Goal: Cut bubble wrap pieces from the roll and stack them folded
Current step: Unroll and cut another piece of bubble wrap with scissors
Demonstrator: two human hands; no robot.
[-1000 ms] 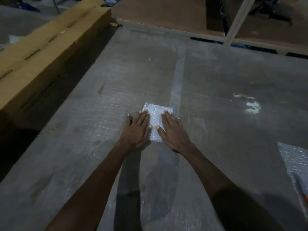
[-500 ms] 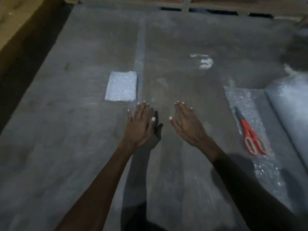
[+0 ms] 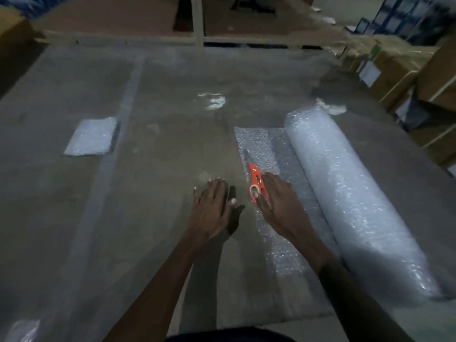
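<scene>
A folded bubble wrap piece (image 3: 91, 137) lies flat on the grey floor at the left. At the right lies the big bubble wrap roll (image 3: 350, 193), with its loose unrolled sheet (image 3: 259, 144) spread towards me. Red-handled scissors (image 3: 254, 177) lie on that sheet. My right hand (image 3: 278, 206) is on the scissors' handles, thumb across the near loop and fingers over the far one. Just left of the sheet, my left hand (image 3: 212, 208) hovers flat over the bare floor with fingers apart and nothing in it.
Cardboard boxes (image 3: 399, 70) are stacked along the right side behind the roll. A wooden platform with a white post (image 3: 197, 21) crosses the far end. A white smear (image 3: 213, 101) marks the floor. A scrap of bubble wrap (image 3: 22, 329) sits at the bottom left corner.
Both hands left the folded piece and moved right. My view swung right, which brought the roll into sight. The right hand has reached the scissors and settled on their handles.
</scene>
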